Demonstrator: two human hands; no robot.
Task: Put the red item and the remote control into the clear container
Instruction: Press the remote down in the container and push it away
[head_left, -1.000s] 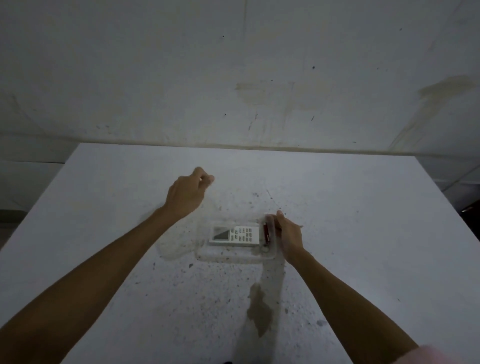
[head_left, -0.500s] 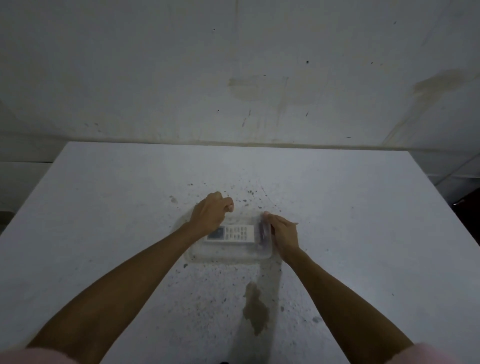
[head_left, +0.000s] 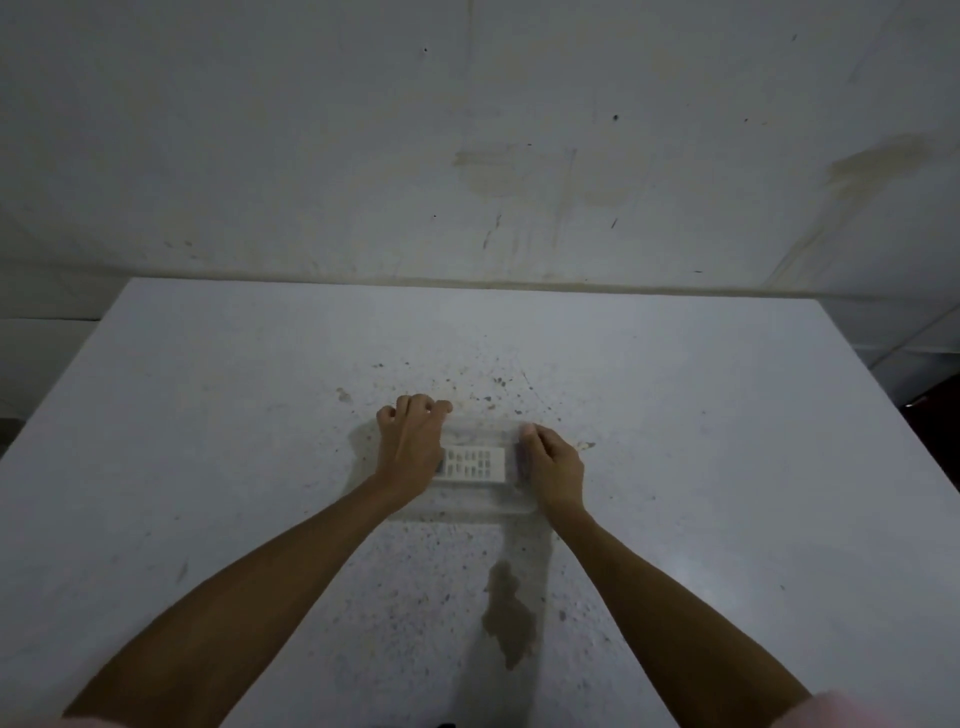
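The clear container (head_left: 467, 503) sits in the middle of the white table. Inside it lies the white remote control (head_left: 475, 463), buttons up, seen through a clear lid (head_left: 483, 434) that rests on top. My left hand (head_left: 413, 447) lies on the lid's left end with fingers curled over the far edge, hiding the remote's left end. My right hand (head_left: 553, 467) grips the container's right end. The red item (head_left: 519, 458) shows only as a faint dark strip beside my right fingers, inside the right end.
The table (head_left: 208, 441) is speckled with dark spots, and a brown stain (head_left: 509, 618) lies near the front, below the container. A stained wall (head_left: 467, 156) rises behind the far edge. The table's right edge drops off at the far right.
My left hand has brought the clear lid from up and to the left down onto the container. My right hand has stayed on the right end.
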